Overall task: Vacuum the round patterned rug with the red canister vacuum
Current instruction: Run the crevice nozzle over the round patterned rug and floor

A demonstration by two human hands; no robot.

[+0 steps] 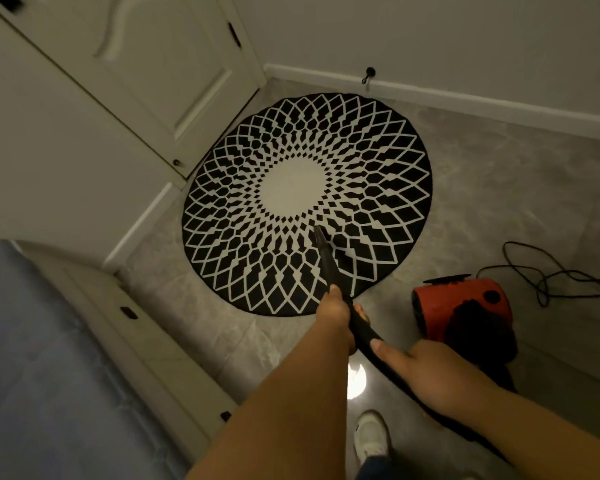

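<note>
Gripping the black nozzle (326, 258) in both hands' curled fingers (361, 311), sweeping the rug's (378, 161) near part, needing strokes toward its far edge.

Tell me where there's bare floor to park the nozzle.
Bare tile lies between the rug and the far baseboard, and between the rug's near edge and the drawer unit. It is crowded to the right: the red vacuum and its coiled cord.
</note>
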